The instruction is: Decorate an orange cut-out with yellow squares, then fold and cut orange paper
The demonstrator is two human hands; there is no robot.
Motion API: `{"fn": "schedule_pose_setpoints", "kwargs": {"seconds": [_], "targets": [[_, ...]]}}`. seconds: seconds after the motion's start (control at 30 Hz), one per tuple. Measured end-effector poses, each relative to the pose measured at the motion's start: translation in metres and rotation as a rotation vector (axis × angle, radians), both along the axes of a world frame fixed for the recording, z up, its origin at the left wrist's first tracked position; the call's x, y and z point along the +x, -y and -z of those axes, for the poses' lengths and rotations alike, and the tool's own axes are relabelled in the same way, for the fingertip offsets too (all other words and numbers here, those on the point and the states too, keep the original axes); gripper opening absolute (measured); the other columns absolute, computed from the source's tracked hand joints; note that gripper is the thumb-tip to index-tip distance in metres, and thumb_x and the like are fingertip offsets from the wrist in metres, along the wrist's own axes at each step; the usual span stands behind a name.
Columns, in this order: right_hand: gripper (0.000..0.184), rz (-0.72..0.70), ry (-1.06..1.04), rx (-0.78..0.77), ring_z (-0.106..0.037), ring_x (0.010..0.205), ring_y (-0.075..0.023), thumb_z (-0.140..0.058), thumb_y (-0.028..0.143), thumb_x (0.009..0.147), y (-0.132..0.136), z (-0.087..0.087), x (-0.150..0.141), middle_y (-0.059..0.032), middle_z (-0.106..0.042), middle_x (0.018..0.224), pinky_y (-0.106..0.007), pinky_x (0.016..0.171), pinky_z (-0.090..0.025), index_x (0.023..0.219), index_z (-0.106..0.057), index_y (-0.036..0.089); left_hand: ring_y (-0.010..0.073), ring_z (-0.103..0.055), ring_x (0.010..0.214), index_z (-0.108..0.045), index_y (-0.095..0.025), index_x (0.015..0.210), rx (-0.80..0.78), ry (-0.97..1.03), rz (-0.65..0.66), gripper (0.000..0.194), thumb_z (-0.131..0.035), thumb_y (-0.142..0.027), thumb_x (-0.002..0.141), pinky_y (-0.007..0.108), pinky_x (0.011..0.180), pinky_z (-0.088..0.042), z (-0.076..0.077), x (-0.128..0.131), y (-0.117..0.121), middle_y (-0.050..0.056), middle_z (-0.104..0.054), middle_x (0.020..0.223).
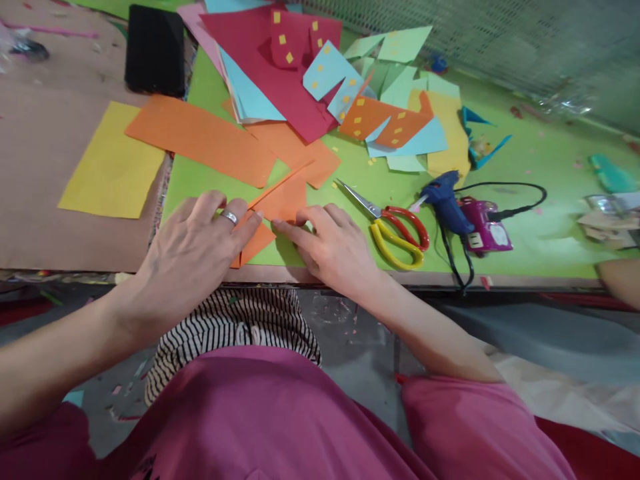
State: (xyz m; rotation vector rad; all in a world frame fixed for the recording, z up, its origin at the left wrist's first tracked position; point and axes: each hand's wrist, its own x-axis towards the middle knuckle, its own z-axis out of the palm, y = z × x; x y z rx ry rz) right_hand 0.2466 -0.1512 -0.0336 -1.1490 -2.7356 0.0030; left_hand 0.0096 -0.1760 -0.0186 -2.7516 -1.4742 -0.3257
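A folded piece of orange paper [286, 200] lies on the green tabletop near its front edge, its creased flaps crossing between my hands. My left hand [200, 243], with a ring on one finger, rests over the paper's left side, fingers spread and pressing down on it. From the right, my right hand [336, 248] reaches the paper's lower edge with its index finger stretched out. The other fingers of that hand are bent, and its thumb is partly hidden. Scissors [395, 233] with red and yellow handles lie just right of my right hand, blades apart.
A blue glue gun [444, 197] and a purple plug block [487, 225] with black cord sit to the right. Cut coloured papers [260, 67] spread across the back. An orange strip [200, 140], yellow sheet [113, 163] and black phone-like slab [155, 50] lie left. Another person's arm [620, 280] shows at right.
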Motion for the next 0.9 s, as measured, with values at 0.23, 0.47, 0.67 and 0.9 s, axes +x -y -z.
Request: {"fn": "schedule_pose_setpoints", "kwargs": {"seconds": [0.23,0.47,0.67,0.9], "targets": [[0.034,0.051,-0.123,0.091,-0.052,0.093,-0.0219,-0.047,0.014,0.1,0.003,0.0,0.014,-0.0073,-0.061,0.107,-0.039,0.081,-0.049,0.115,-0.074,0.027,0.0391,-0.064,0.105,-0.069,-0.02,0.127,0.003,-0.067,0.004,0.048,-0.04,-0.004,0.093,0.053,0.076,-0.055,0.001,-0.001,0.0,0.017,-0.071,0.113],[0.048,-0.023,-0.043,0.092,-0.052,0.093,-0.0218,-0.043,0.013,0.1,0.004,0.006,0.003,-0.0083,-0.061,0.108,-0.036,0.081,-0.049,0.142,-0.062,0.026,0.0379,-0.063,0.104,-0.066,-0.019,0.13,0.026,-0.071,0.008,0.046,-0.045,-0.003,0.092,0.05,0.077,-0.053,0.003,-0.001,0.0,0.017,-0.071,0.114],[0.041,-0.044,-0.088,0.004,-0.053,0.095,-0.0238,-0.045,0.013,0.1,0.002,0.007,0.002,-0.0109,-0.063,0.106,-0.038,0.082,-0.048,0.135,-0.066,0.017,0.0369,-0.062,0.101,-0.066,-0.021,0.13,0.041,-0.125,0.002,0.042,-0.044,-0.007,0.097,0.049,0.075,-0.052,0.001,-0.001,0.0,0.016,-0.071,0.109],[0.038,-0.034,-0.072,-0.016,-0.053,0.094,-0.0241,-0.045,0.013,0.1,0.001,0.004,-0.005,-0.0112,-0.064,0.105,-0.038,0.077,-0.043,0.13,-0.069,0.015,0.0365,-0.062,0.102,-0.066,-0.012,0.126,0.143,-0.249,0.068,0.034,-0.045,-0.011,0.1,0.048,0.077,-0.055,-0.001,0.0,-0.002,0.018,-0.07,0.115]]}}
